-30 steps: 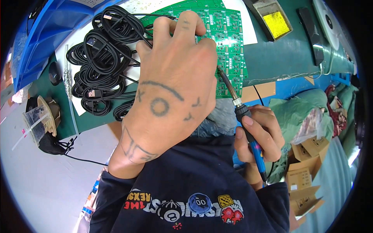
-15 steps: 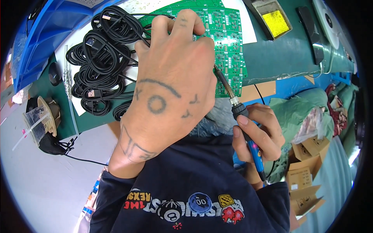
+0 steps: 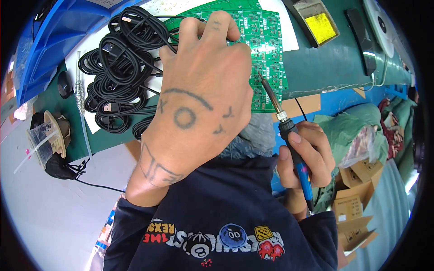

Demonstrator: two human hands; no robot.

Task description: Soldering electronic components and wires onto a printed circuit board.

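Note:
My left hand [image 3: 199, 95], drawn on with dark ink lines, reaches over a green panel of circuit boards [image 3: 267, 58]. Its fingers are bent and closed; their tips and whatever they hold are hidden beneath the hand. Black cables [image 3: 138, 27] lead in under these fingers from the left. In my right hand [image 3: 309, 153] is a soldering iron [image 3: 296, 156] with a blue and black handle, gripped like a pen. The iron's thin tip points up and left over the panel, just right of my left hand; whether it touches the board I cannot tell.
Several coiled black USB cables lie on white paper left of the panel. A blue bin [image 3: 49, 49] stands at the far left. Behind on the right are a holder with a yellow sponge [image 3: 321, 28] and a black bar-shaped object [image 3: 360, 40]. Cardboard boxes [image 3: 350, 207] sit lower right.
My right hand has drawn the soldering iron a little to the right, so its tip has moved away from my left hand's edge. My left hand has barely shifted.

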